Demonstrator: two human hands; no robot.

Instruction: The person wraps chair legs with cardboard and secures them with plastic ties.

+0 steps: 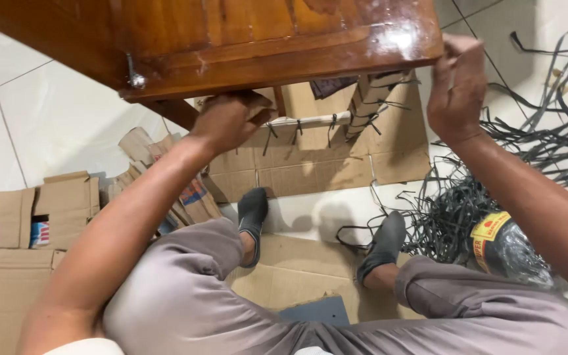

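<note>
A glossy brown wooden panel [231, 39] with a raised edge fills the top of the head view, tilted over my knees. My left hand [228, 121] is under its lower edge, fingers curled against the underside. My right hand [458, 89] grips the panel's right corner, fingers wrapped over the edge. A metal bolt [134, 77] sticks out of the panel's lower left edge. Below the panel a pale rod [310, 121] wrapped with black zip ties lies across cardboard.
Flattened cardboard sheets [323, 164] cover the white tiled floor [47, 112]. An open carton [41, 210] sits at left. A heap of black plastic straps [547, 144] spreads at right, with a clear bag with a yellow-red label [504, 250] beside my right knee. My socked feet [252, 213] rest on the cardboard.
</note>
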